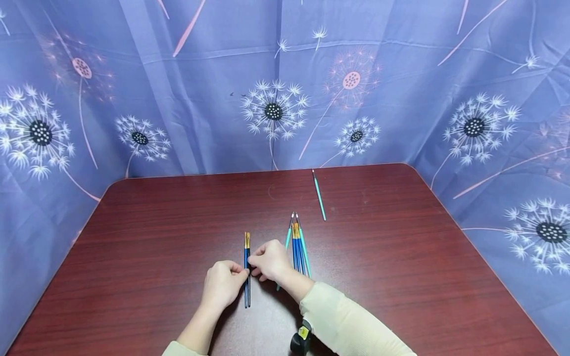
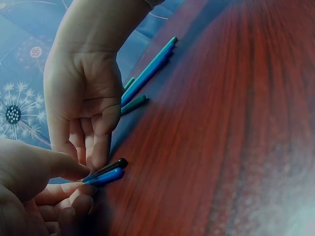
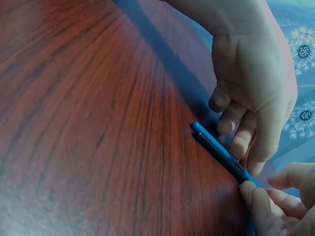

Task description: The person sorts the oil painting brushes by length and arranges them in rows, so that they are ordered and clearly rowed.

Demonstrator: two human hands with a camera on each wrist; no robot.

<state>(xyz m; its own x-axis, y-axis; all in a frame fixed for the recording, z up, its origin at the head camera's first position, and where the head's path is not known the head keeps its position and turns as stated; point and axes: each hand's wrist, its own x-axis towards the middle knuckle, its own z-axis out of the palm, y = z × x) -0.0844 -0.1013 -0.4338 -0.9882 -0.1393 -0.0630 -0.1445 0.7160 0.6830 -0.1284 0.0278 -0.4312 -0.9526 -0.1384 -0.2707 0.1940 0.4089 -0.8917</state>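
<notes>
In the head view two slim paintbrushes lie side by side near the middle of the table: a blue paintbrush [image 1: 245, 287] and a black paintbrush [image 1: 249, 296], gold ferrules pointing away. My left hand [image 1: 222, 284] pinches them between thumb and fingers about midway along the handles. From the other side my right hand [image 1: 271, 259] comes in with curled fingers, its fingertips right at the black handle. The right wrist view shows these fingertips [image 3: 247, 189] against the handles, the thumb close by; I cannot tell whether they grip.
Right of my hands lies a row of blue paintbrushes [image 1: 297, 247] flanked by teal paintbrushes [image 1: 305, 249], partly hidden by my right hand. A single teal paintbrush [image 1: 319, 200] lies farther back. Dandelion-printed blue cloth [image 1: 213, 99] hangs around the dark red table [image 1: 156, 237].
</notes>
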